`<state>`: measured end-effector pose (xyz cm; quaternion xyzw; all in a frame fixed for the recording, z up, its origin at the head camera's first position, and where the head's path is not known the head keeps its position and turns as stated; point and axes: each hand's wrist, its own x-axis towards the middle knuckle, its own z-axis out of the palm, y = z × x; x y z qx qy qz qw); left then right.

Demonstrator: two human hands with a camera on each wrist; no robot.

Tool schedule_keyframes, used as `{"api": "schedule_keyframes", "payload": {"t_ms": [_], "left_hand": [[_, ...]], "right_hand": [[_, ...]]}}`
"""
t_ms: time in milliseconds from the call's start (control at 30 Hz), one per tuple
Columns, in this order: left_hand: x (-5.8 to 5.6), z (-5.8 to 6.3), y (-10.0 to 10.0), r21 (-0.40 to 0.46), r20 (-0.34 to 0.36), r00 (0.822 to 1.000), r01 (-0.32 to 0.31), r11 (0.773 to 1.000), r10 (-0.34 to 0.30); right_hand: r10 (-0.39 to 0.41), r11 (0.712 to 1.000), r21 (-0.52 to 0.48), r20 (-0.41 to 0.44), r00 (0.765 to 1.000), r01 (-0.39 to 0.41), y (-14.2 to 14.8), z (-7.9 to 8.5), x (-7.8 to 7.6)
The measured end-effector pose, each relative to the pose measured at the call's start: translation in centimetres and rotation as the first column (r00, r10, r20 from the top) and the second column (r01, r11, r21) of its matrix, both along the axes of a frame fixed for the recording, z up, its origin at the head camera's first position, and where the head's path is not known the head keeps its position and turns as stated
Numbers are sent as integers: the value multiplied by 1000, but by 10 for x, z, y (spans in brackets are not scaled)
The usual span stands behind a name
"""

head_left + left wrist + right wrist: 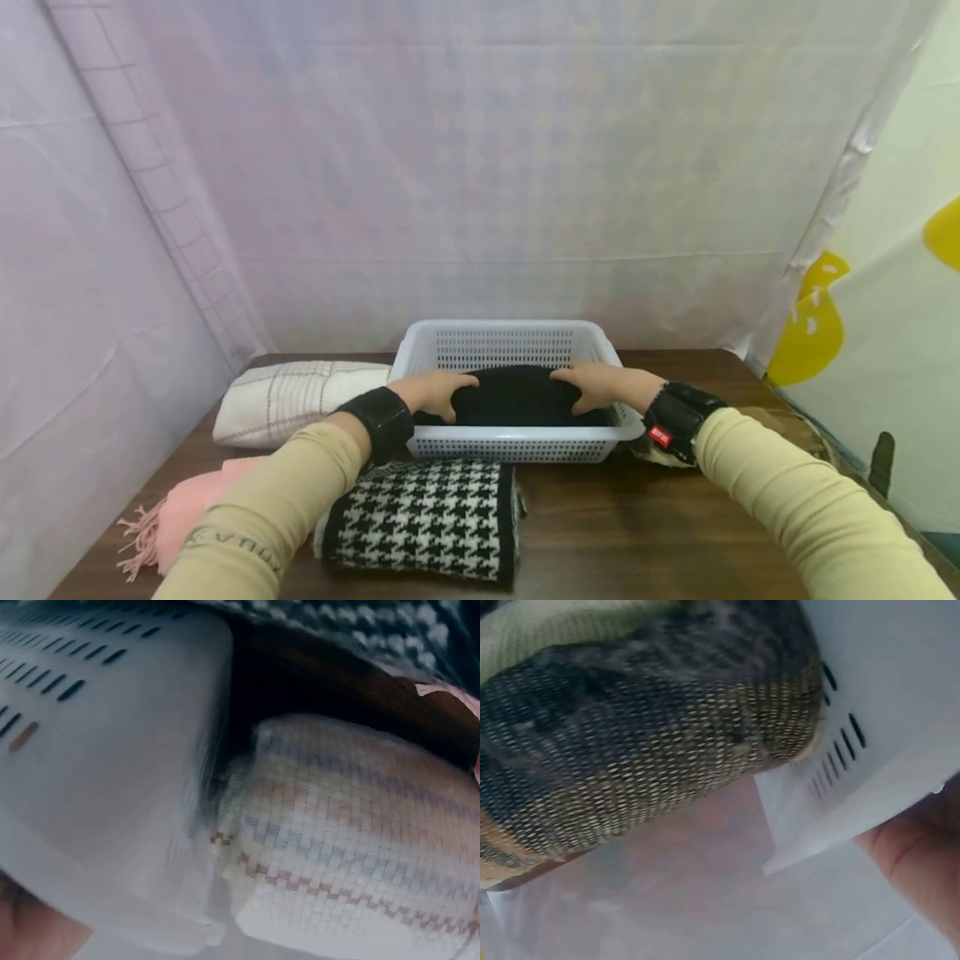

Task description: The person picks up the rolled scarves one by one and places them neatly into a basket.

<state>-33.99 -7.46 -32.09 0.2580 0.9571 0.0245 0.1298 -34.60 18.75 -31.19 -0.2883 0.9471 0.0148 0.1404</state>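
Both hands are inside the white perforated basket; the black folded cloth lies in it, below the rim. The left hand touches the cloth's left end, the right hand its right end; fingers and thumb are spread on each, and whether they pinch fabric cannot be told. Step in hand, as judged: settling the cloth. The next move calls for evening both ends, then lifting the hands straight up past the side rims. Clearance at the sides is poor: a white checked cloth sits close at left, a patterned woven cloth at right. A houndstooth scarf lies just in front; bare tabletop shows to its right.
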Motion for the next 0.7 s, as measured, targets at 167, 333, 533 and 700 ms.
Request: {"api": "schedule_keyframes", "payload": {"t_ms": [167, 333, 533, 700], "left_hand": [[-1, 9, -4, 47, -21, 1000, -1, 999, 2], [23, 30, -17, 133, -106, 994, 21, 991, -6], [91, 50, -38, 164, -337, 939, 133, 977, -71], [128, 41, -58, 125, -226, 966, 156, 980, -125]], "right_hand": [[-18, 1000, -3, -44, 999, 18, -1, 8, 4], [33, 991, -115, -304, 952, -71, -13, 28, 26], [15, 832, -439, -594, 804, -340, -45, 45, 81], [151, 746, -506, -505, 850, -433, -72, 28, 120]]}}
